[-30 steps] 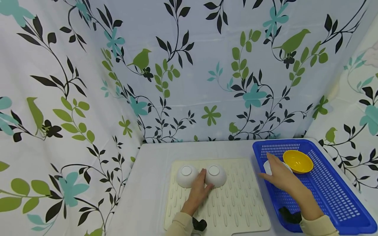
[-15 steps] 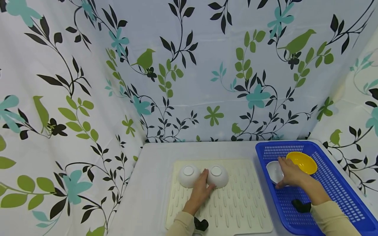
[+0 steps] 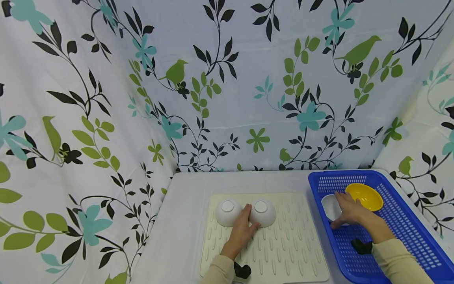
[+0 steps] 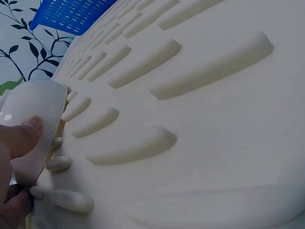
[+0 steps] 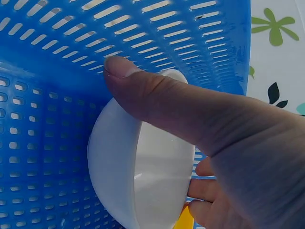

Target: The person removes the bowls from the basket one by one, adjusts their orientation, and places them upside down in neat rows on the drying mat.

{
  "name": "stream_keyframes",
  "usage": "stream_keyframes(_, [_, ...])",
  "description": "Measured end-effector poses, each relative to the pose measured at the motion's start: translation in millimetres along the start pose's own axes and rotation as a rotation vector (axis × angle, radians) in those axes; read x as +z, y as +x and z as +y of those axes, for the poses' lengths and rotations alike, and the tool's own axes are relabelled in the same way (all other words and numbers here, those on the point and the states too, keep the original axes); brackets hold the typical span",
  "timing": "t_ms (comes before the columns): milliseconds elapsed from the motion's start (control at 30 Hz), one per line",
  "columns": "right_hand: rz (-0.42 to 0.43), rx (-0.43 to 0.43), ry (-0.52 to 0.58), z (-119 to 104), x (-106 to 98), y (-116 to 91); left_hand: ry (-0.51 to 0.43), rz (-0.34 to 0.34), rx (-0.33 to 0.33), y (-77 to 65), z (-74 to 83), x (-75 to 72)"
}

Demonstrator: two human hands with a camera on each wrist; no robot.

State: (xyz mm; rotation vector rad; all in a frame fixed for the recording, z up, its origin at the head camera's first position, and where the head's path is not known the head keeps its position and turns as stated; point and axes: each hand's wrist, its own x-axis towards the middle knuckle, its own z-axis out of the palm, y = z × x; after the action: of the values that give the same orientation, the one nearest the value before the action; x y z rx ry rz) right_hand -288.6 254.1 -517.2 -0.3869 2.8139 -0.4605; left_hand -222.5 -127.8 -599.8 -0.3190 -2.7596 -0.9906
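Note:
Two white bowls lie upside down side by side on a cream ridged mat: a left bowl (image 3: 227, 213) and a right bowl (image 3: 264, 215). My left hand (image 3: 242, 232) holds the right bowl, its fingers reaching into the gap between the two. In the left wrist view the thumb (image 4: 29, 134) lies against that bowl's (image 4: 40, 95) wall. Inside the blue basket (image 3: 400, 240), my right hand (image 3: 351, 211) grips a third white bowl (image 3: 330, 207). The right wrist view shows this bowl (image 5: 116, 167) tilted, thumb on one side and fingertips on the other.
A yellow bowl (image 3: 367, 197) sits in the basket just beyond my right hand. The ridged mat (image 3: 283, 252) lies on a white table (image 3: 170, 236) left of the basket. A patterned curtain (image 3: 227, 98) hangs behind and at both sides.
My right hand has come down and taken hold of the white bowl in the basket. The left hand stays at the overturned bowl. The head view has shifted slightly.

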Motion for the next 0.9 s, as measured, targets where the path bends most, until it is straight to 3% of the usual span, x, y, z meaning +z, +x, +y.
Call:
stream_keyframes(333, [0.043,-0.002,-0.022,0.2,2.6,-0.2,-0.010,-0.019,-0.021,0.3,2.4,-2.7])
stream_keyframes(567, [0.068,-0.005,-0.030,-0.5,2.1,-3.9,0.002,-0.009,0.007,0.1,3.1,-2.2])
stream_keyframes(900, [0.151,-0.006,-0.051,-8.7,-12.3,-10.8,0.021,0.011,0.008,1.7,4.1,-4.0])
